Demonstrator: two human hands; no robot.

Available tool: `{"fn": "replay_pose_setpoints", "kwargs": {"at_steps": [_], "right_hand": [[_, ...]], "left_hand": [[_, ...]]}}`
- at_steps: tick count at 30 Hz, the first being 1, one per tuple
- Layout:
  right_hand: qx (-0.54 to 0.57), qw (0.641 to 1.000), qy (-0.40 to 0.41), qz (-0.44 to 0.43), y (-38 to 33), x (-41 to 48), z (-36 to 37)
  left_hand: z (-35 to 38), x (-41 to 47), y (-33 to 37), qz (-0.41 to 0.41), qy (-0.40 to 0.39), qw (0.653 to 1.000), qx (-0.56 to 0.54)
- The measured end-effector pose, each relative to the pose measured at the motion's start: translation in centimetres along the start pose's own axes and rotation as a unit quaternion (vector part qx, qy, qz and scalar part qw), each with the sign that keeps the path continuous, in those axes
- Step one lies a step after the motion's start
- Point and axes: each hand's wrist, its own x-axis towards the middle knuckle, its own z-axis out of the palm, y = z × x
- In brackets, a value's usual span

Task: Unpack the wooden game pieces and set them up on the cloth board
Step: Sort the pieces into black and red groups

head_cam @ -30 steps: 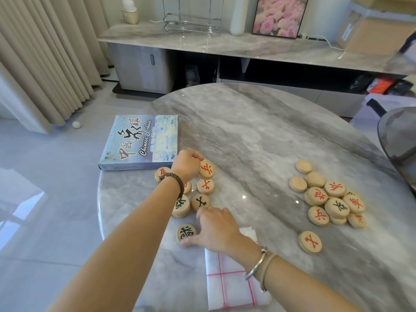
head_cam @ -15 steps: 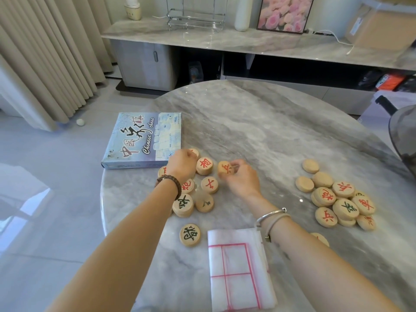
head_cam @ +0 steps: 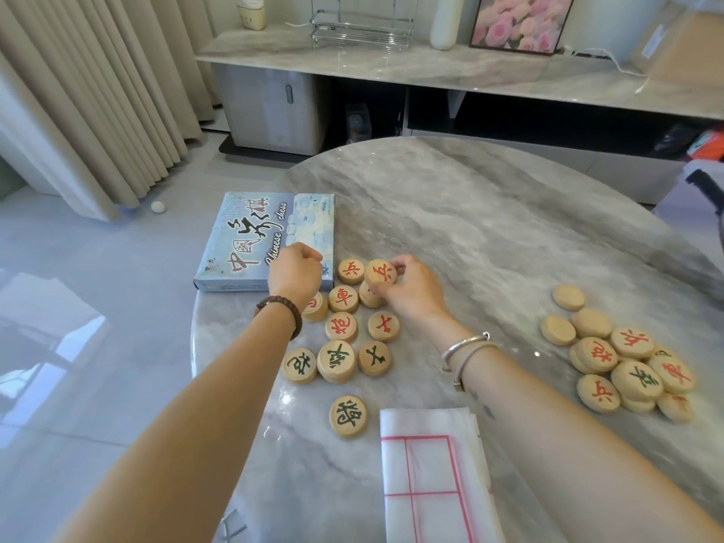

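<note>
Round wooden game pieces with red or green characters lie in a left cluster on the marble table. A second heap of pieces sits at the right. My right hand pinches a red-marked piece, tilted up above the left cluster. My left hand is a closed fist at the corner of the blue game box, whether it holds a piece is hidden. The folded white cloth board with red lines lies near the front edge. One green-marked piece lies alone beside the cloth.
The round marble table drops off to the floor on the left. A dark chair stands at the right edge. Behind are a marble sideboard, curtains and a small white ball on the floor.
My right hand left the lone green-marked piece by the cloth, reached into the left cluster and lifted a red-marked piece. My left hand stayed fisted by the box.
</note>
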Motion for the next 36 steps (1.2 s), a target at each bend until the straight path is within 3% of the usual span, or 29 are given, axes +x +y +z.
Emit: {"fn": "replay_pose_setpoints", "kwargs": {"at_steps": [5, 13, 19, 27, 31, 33, 36], "right_hand": [[-0.109, 0.992, 0.015, -0.054, -2.0, 2.2, 2.1], [-0.230, 0.973, -0.012, -0.015, -2.7, 4.3, 4.7], [-0.121, 0.993, 0.002, -0.012, -1.3, 2.8, 2.1], [-0.153, 0.981, 0.083, 0.085, 6.6, 1.2, -8.0], [-0.303, 0.940, -0.017, 0.157, 12.1, -0.9, -12.4], [-0.377, 0.913, -0.066, 0.144, 13.9, -1.7, -13.0], [-0.437, 0.895, -0.044, 0.070, 15.0, -2.2, -13.0]], "left_hand": [[0.1, 0.6, -0.3, 0.020, -0.006, 1.000, 0.007], [-0.8, 1.6, -0.4, 0.039, -0.005, 0.998, 0.058], [0.9, 0.6, 1.6, 0.070, -0.022, 0.996, 0.045], [8.6, -4.7, 5.8, 0.179, -0.138, 0.968, 0.112], [12.7, -7.8, 7.0, 0.226, -0.220, 0.933, 0.171], [14.4, -9.1, 7.4, 0.242, -0.258, 0.916, 0.190], [16.6, -10.4, 7.2, 0.262, -0.316, 0.881, 0.234]]}}
